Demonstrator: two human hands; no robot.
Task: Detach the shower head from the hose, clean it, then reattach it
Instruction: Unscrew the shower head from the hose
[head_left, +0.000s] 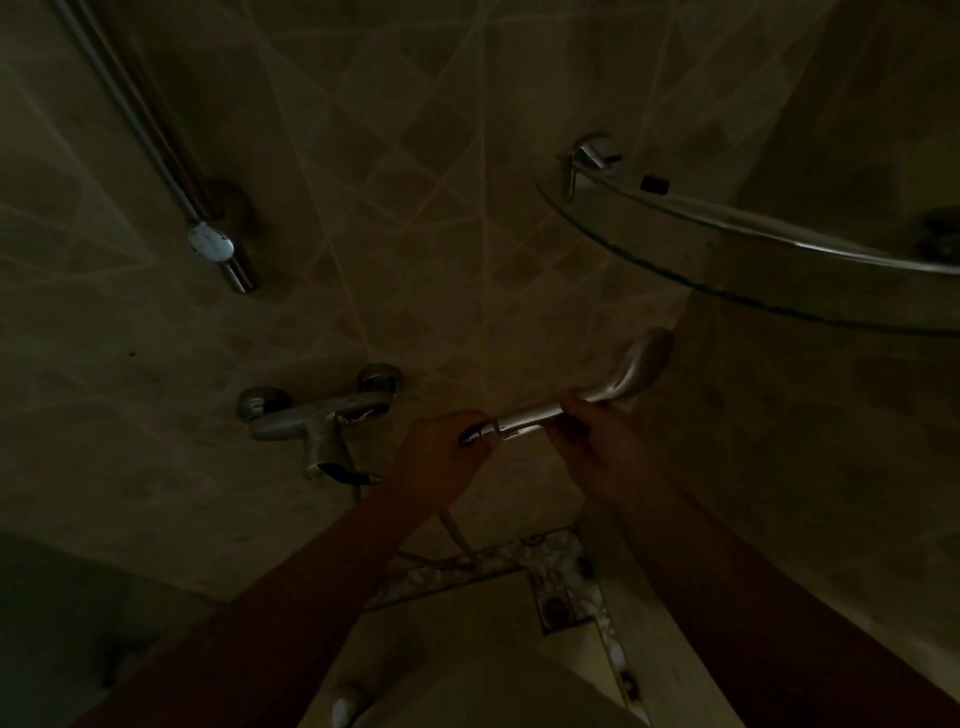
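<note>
In dim light I hold a chrome shower head (631, 369) level in front of the tiled wall, its head to the right and its handle pointing left. My right hand (602, 447) grips the handle near its middle. My left hand (441, 457) pinches the hose nut (480, 431) at the handle's left end. The hose (457, 530) hangs down below my left hand toward the floor. Whether the nut is still joined to the handle I cannot tell.
A chrome mixer tap (317, 415) is fixed to the wall left of my hands. The slide rail with its holder (210, 241) runs up at the upper left. A curved glass shelf (727, 260) juts out at the upper right.
</note>
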